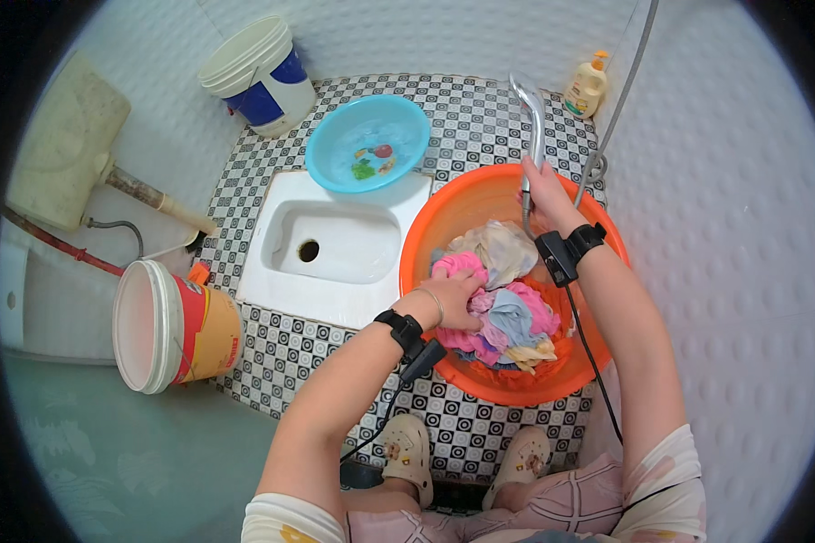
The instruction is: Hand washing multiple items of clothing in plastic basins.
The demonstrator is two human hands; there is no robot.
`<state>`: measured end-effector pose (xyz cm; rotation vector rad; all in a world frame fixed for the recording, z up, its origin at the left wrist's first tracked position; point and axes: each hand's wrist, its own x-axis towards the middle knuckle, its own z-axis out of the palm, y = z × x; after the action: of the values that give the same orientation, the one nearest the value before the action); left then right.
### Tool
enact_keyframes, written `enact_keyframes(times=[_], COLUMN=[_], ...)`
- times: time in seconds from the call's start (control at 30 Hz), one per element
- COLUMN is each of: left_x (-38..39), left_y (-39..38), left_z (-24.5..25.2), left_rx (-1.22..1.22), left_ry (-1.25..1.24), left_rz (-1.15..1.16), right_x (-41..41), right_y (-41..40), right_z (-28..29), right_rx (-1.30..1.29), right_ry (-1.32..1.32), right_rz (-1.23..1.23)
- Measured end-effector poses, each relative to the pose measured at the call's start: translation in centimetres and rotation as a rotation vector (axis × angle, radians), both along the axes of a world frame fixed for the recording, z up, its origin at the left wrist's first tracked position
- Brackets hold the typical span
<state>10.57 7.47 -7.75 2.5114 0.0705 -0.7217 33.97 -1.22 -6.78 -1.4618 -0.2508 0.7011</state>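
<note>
An orange plastic basin [441, 197] stands on the floor before me, with a wet heap of clothes [513, 315] in pink, pale blue, white and yellow. My left hand [454, 300] lies on the pink cloth at the heap's left side, fingers spread; their tips are partly hidden in the folds. Above the basin's far right side, my right hand [549, 191] is wrapped around the handle of a chrome shower head [534, 112]. The head points away from me, over the tiles beyond the rim. No water spray is visible.
A squat toilet pan [333, 241] adjoins the basin on the left. Behind it sits a blue basin [316, 156] holding water. A white bucket [258, 81], a red-yellow bucket [207, 326] and a pump bottle [586, 88] stand around. The shower hose [625, 95] runs along the right wall.
</note>
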Motion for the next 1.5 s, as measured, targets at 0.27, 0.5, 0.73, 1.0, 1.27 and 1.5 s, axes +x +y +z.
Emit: enact_keyframes(times=[0.27, 0.5, 0.73, 1.0, 1.27, 1.5], left_x=[1.7, 2.6, 5.2, 7.5, 11.7, 12.8], left_y=[-0.5, -0.3, -0.3, -1.0, -0.8, -1.5], left_z=[0.0, -1.3, 0.2, 1.1, -2.3, -1.6], left_rx=[0.028, 0.029, -0.077, 0.134, 0.328, 0.005], left_ry=[-0.003, -0.006, -0.034, 0.162, 0.17, -0.335], left_rz=[-0.014, 0.008, 0.157, 0.211, 0.159, 0.266], right_x=[-2.8, -4.1, -4.4, -6.2, -9.2, -9.0], right_y=[-10.6, -16.3, -18.9, -18.5, -18.5, -18.3], right_z=[-2.8, -7.1, -9.6, -7.0, -7.7, -7.3], right_rx=[-0.444, -0.832, -1.125, -1.32, -1.237, -1.168], right_ry=[-0.087, -0.119, -0.307, -0.233, -0.207, -0.288], right_rz=[0.105, 0.191, 0.321, 0.37, 0.534, 0.721])
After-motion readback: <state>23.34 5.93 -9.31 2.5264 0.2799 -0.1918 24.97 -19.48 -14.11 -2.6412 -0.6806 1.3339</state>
